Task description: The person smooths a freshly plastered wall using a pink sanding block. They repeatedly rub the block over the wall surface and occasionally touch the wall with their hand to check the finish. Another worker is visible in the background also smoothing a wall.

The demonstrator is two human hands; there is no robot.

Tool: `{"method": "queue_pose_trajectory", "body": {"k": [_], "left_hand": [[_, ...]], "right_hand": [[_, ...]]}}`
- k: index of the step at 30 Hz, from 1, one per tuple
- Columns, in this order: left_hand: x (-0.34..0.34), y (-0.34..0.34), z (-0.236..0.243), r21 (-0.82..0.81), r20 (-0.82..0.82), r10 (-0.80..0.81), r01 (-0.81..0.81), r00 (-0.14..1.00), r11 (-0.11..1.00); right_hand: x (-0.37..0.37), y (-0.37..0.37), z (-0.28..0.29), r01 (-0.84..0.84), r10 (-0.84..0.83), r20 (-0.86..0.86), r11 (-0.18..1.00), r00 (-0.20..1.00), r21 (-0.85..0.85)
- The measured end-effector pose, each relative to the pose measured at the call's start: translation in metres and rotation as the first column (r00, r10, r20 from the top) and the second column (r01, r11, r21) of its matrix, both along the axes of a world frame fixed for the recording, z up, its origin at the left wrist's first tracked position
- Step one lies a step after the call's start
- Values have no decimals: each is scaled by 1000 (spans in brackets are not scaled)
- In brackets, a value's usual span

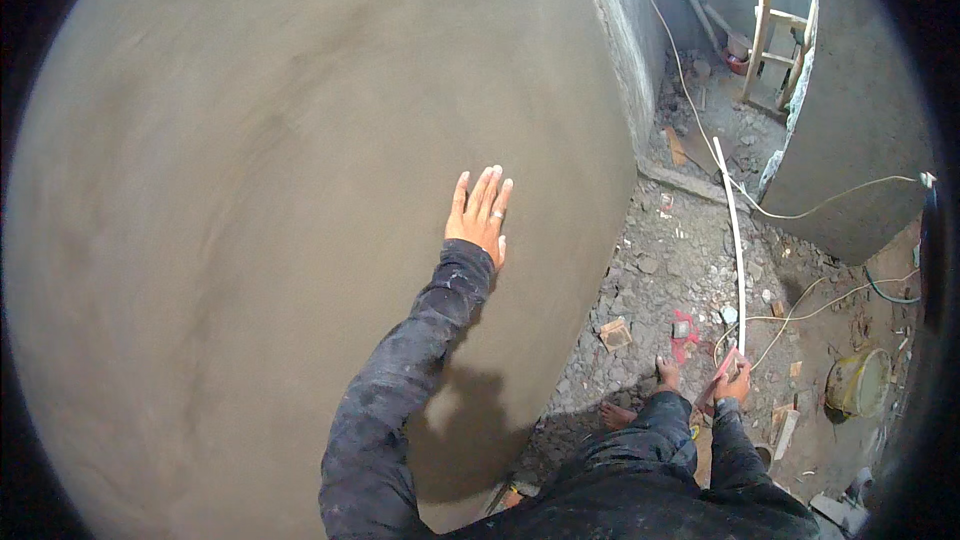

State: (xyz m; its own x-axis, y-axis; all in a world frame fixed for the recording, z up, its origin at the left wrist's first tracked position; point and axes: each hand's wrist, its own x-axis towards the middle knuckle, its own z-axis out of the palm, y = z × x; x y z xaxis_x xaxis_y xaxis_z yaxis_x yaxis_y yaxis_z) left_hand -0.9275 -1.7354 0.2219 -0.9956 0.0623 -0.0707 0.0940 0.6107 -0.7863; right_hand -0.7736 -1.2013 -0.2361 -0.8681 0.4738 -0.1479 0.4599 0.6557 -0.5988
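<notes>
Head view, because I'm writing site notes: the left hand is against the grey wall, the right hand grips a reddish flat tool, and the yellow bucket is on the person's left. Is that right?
Not quite: the yellow bucket is on the person's right, as the head view shows. The left hand is against the grey wall and the right hand grips a reddish flat tool.

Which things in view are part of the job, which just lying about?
In use:
grey plastered wall, left hand flat against it
flat reddish tool in right hand
long white strip beside right hand; grip unclear

Apparently lying about:
yellow bucket
pink scrap
rubble
</notes>
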Motion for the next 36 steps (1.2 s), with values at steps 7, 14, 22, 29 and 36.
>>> {"method": "queue_pose_trajectory", "body": {"k": [7, 14, 22, 29, 36], "left_hand": [[-25, -10, -14, -179, -30, 111, -115, 993, 977], [4, 22, -34, 143, 44, 131, -136, 990, 980], [148, 99, -179, 756, 360, 296, -463, 885, 462], [346, 167, -303, 595, 700, 540, -800, 467, -79], [484, 175, -356, 720, 653, 755, -357, 56, -596]], "right_hand": [[-13, 13, -12, 77, -72, 130, 997, 989, -32], [-175, -71, 19, -166, 24, -307, 880, 951, -444], [-357, -400, 449, -762, -2, -971, 620, 238, -188], [-305, -479, 369, -837, -9, -995, 539, 103, -92], [-283, -409, 287, -903, 283, -941, 428, 184, -48]]}}
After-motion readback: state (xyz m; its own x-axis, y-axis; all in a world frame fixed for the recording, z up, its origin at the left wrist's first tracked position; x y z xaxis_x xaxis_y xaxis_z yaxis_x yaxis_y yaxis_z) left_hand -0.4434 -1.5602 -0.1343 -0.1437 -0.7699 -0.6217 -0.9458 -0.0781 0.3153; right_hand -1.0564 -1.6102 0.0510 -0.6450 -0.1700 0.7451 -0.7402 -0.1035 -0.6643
